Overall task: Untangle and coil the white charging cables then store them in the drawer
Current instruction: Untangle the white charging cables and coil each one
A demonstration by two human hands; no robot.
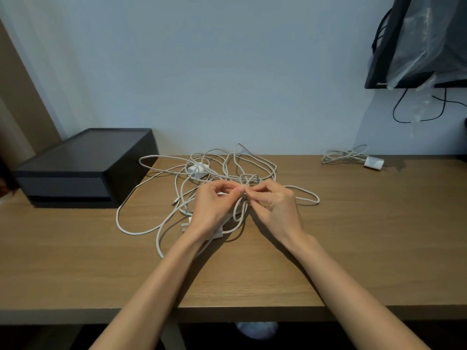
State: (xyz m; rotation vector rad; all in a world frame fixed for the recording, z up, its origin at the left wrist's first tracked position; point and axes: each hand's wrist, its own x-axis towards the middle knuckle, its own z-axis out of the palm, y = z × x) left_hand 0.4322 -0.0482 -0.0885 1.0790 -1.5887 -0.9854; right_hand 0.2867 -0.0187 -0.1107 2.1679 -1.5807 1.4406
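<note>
Both hands, left hand (212, 205) and right hand (274, 203), pinch a knot in the tangled white charging cables (227, 173) on the desk (353, 236). A black drawer box (86, 165) sits closed at left.

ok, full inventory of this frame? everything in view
cables: count unclear, white, tangled, table centre
plugs: at least two, white, in the tangle
coiled cable: one, white, with plug, table back right
drawer box: one, black, table left
table: one, brown wood
screen: one, black, plastic-wrapped, upper right
cords: black, hanging below screen
left hand: pinches cables mid-tangle
right hand: pinches the same spot
</note>
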